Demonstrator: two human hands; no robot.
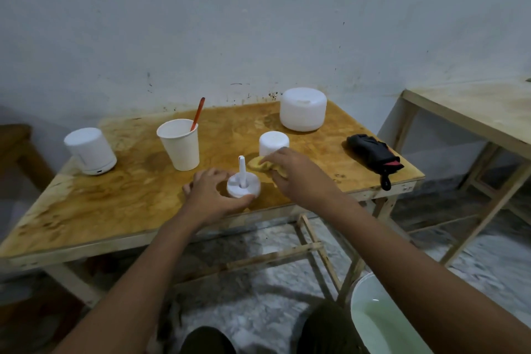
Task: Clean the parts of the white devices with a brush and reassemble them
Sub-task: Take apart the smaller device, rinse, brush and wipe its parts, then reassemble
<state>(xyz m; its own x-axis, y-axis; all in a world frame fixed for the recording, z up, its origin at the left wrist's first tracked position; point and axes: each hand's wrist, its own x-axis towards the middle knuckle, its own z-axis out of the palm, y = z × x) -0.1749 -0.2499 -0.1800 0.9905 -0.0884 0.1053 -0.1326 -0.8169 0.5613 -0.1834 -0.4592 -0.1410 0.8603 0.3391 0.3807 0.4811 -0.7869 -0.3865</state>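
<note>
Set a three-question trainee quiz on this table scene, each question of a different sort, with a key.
1. True or false: the brush stands in the paper cup.
2. The right hand grips: A) the paper cup, B) the yellow cloth, C) the brush.
3. Fill in: the left hand holds the white base, whose tube points ____.

Key: 1 true; 2 B; 3 up.

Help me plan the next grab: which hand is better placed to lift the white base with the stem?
Left: the left hand curves round the white base, thumb at its rim; the right hand grips the yellow cloth.
</note>
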